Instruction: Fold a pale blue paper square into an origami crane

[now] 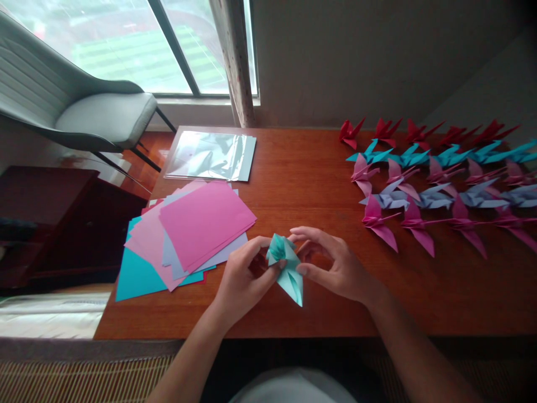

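Note:
A light teal piece of folded paper (290, 278), partly shaped with pointed ends and layered flaps, is held above the near side of the table. My left hand (247, 271) pinches it from the left, thumb across its front and fingers behind. On the other side, my right hand (335, 263) has its thumb and fingertips at the paper's right edge and upper tip, fingers curved. Part of the right fingertips is hidden behind the paper. Finished paper cranes stand in rows at the right, among them a magenta crane (380, 223) and a red crane (350, 133).
Left of my hands lies a fanned pile of coloured paper sheets (207, 221). Behind it is a clear plastic packet (210, 157) on the wooden table (293, 184). A grey chair (109, 115) stands by the window at the far left.

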Available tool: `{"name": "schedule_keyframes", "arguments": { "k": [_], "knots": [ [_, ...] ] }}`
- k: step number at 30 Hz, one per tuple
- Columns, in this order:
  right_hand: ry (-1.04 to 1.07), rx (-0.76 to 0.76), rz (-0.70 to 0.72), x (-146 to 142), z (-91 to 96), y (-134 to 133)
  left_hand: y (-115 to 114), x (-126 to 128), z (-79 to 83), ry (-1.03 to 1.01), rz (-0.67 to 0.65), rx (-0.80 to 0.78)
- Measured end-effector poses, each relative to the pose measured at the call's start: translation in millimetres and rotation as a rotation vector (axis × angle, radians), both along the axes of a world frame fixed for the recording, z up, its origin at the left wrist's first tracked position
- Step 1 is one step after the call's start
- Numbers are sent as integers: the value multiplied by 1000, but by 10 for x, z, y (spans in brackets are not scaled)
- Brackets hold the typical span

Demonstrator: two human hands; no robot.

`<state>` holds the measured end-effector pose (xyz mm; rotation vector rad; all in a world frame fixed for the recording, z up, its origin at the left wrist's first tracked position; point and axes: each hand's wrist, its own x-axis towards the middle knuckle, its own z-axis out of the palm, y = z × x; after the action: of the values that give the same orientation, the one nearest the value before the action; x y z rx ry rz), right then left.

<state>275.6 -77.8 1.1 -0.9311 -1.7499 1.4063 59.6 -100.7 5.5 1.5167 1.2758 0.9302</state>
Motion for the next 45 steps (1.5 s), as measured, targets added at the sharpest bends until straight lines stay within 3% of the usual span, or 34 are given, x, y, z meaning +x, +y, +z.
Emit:
{"name": "schedule_keyframes", "arguments": {
  "k": [5, 12, 21, 32, 36, 45],
  "knots": [
    [18, 81, 30, 11, 75, 9, 2, -1, -42, -167, 61, -39],
    [-10, 128, 18, 10, 36, 43, -9, -4, -77, -187, 61, -77],
    [34, 130, 52, 37, 75, 83, 19, -13, 15, -349, 159, -71],
    [-55, 155, -35, 42, 34, 79, 2, 3, -40, -462, 40, -118],
    [-77, 154, -65, 48, 17, 70, 5, -5, -51, -468, 55, -138],
    [-69, 148, 33, 60, 75, 65, 7, 0, -59, -405, 26, -120]
  ]
}}
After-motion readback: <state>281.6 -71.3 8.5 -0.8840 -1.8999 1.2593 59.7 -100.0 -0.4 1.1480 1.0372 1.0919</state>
